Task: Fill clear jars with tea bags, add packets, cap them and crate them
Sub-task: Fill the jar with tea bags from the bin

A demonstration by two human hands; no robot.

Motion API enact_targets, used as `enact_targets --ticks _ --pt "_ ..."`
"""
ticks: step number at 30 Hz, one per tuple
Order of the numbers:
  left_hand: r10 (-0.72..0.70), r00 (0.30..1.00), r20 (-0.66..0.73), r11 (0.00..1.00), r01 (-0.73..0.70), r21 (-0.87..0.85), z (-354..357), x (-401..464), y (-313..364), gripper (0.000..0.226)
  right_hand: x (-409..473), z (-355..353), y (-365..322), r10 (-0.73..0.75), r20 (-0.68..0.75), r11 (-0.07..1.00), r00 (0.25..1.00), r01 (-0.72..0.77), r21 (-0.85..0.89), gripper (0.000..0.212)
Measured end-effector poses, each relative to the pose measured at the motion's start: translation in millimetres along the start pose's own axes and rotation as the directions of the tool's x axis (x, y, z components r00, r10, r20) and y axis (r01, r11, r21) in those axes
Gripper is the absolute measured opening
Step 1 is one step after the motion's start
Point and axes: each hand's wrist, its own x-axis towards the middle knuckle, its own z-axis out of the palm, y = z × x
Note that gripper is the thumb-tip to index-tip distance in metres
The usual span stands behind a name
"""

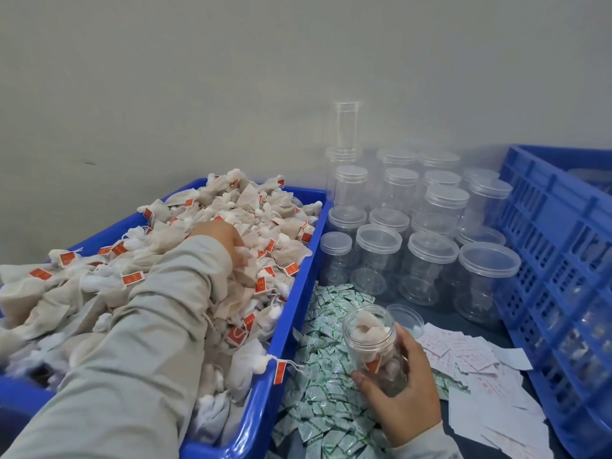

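A blue bin point(291, 293) on the left is heaped with white tea bags point(231, 207) bearing red tags. My left hand point(220, 238) reaches into the heap, its fingers curled down among the bags and partly hidden. My right hand point(402, 389) grips an uncapped clear jar point(372, 346) that holds a few tea bags, above a pile of small green-and-white packets point(326, 385). A loose clear lid point(405, 318) lies just behind the jar. Several capped empty jars point(427, 256) stand at the back right.
A blue slatted crate point(549, 260) stands along the right with jars inside. White printed paper slips point(480, 376) are scattered between the packets and the crate. A tall clear tube point(346, 127) stands on a jar near the grey wall.
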Motion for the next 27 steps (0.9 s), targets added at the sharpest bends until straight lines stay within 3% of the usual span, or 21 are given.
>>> enact_targets --ticks 2,5,9,10,13,15,16,18,21,24,27 --pt "-0.015 0.999 -0.031 0.997 0.012 -0.078 1 0 -3 0.028 0 1 -1 -0.011 0.001 1.000 1.000 0.011 -0.007 0.083" --pt "-0.066 0.979 -0.194 0.942 -0.002 -0.335 2 1 -7 0.017 0 0 -1 -0.020 0.011 0.999 1.000 0.020 -0.034 0.084" --pt "-0.030 0.892 -0.451 0.866 -0.202 -0.458 4 -4 -4 0.017 1 0 2 -0.029 0.018 0.998 0.999 0.030 -0.054 0.084" --pt "-0.005 0.896 -0.444 0.783 -0.273 -0.560 4 -9 2 0.014 1 0 3 -0.034 0.019 0.997 0.999 0.035 -0.063 0.085" --pt "0.199 0.925 -0.324 0.395 -0.378 -0.837 4 -34 26 0.009 1 1 7 -0.072 0.018 0.991 0.997 0.074 -0.111 0.088" --pt "0.374 0.884 -0.280 0.263 -0.391 -0.882 9 -48 45 0.011 1 2 8 -0.123 0.008 0.979 0.992 0.123 -0.165 0.088" --pt "0.438 0.856 -0.274 0.261 -0.412 -0.873 13 -53 54 0.012 2 2 8 -0.140 0.000 0.975 0.990 0.138 -0.177 0.086" --pt "0.521 0.805 -0.283 0.352 -0.505 -0.788 25 -61 70 0.011 3 2 9 -0.137 -0.007 0.979 0.990 0.135 -0.156 0.086" --pt "0.662 0.685 -0.304 0.507 -0.708 -0.491 39 -67 83 0.011 3 1 10 -0.134 -0.004 0.981 0.991 0.132 -0.139 0.086" --pt "0.785 0.578 -0.224 0.534 -0.814 -0.229 43 -70 89 0.024 2 2 7 -0.134 -0.019 0.982 0.991 0.130 -0.134 0.082" --pt "0.803 0.577 -0.148 0.558 -0.816 -0.152 46 -72 89 0.030 3 2 3 -0.126 -0.052 0.990 0.991 0.123 -0.071 0.080"
